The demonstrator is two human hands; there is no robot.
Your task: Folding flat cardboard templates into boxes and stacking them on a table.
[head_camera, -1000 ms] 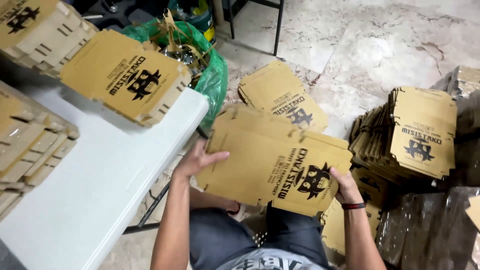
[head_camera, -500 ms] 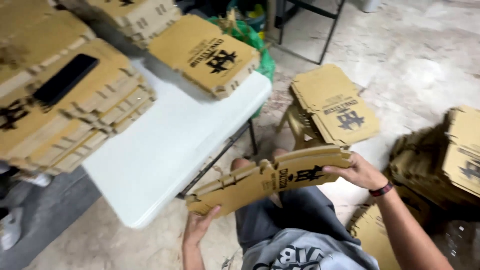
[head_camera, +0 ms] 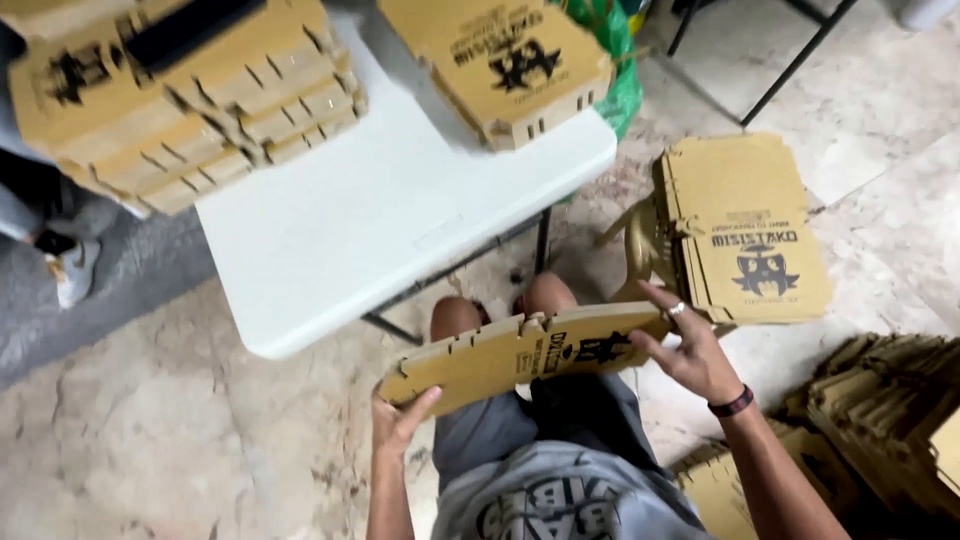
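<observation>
While sitting by the white table [head_camera: 330,240], both hands, left hand [head_camera: 400,418] and right hand [head_camera: 690,350], are gripping a flat cardboard box [head_camera: 520,355] by its ends, keeping it level

My left hand [head_camera: 400,420] is bare, with no ring or band. My right hand [head_camera: 690,350] wears a pale ring [head_camera: 677,309] on one finger and a dark band with a red edge [head_camera: 731,403] at the wrist. Both forearms are uncovered. I wear a grey shirt with dark printed lettering [head_camera: 560,500] and dark grey shorts [head_camera: 540,420]; my knees are bare.
</observation>
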